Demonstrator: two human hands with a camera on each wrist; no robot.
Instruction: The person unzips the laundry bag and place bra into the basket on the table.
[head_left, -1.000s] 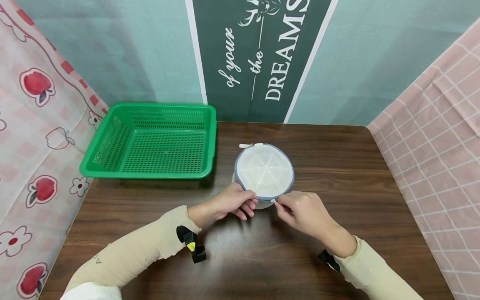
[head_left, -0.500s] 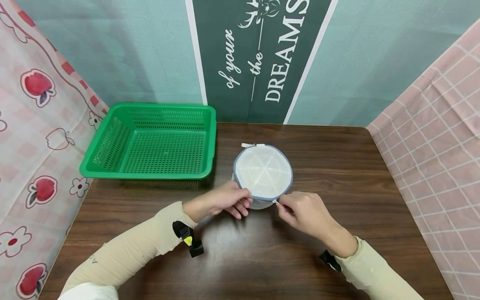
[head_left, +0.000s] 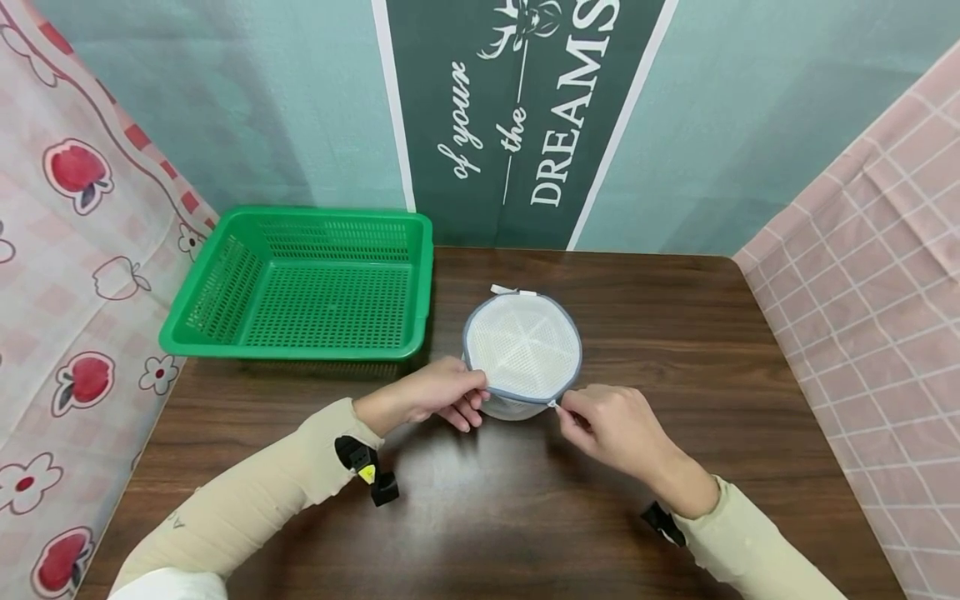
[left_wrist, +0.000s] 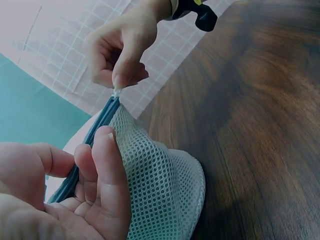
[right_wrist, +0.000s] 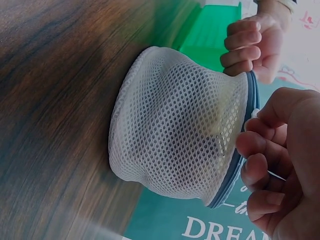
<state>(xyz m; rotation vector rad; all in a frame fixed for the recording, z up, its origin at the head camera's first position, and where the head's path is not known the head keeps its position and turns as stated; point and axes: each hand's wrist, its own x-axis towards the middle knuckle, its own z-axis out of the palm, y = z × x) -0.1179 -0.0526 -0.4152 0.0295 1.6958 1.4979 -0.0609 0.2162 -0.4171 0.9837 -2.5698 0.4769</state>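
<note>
A round white mesh laundry bag with a blue-grey zipped rim stands upright on the wooden table. My left hand pinches that rim at the near left, thumb on one side and fingers curled on the other, as the left wrist view shows. At the near right, my right hand holds the small white zipper pull between thumb and fingertips. In the right wrist view the bag's mesh wall bulges, and something pale yellowish shows faintly through it. A white tag sticks out at the far side of the rim.
A green perforated basket stands left of the bag, near the back of the table. Patterned cloths hang around the table: apples at left, teal with lettering behind, pink checks at right.
My left hand has slid left along the rim, away from my right hand. The bag has shifted slightly left and turned a little. My right hand has barely moved, still holding the pull.
</note>
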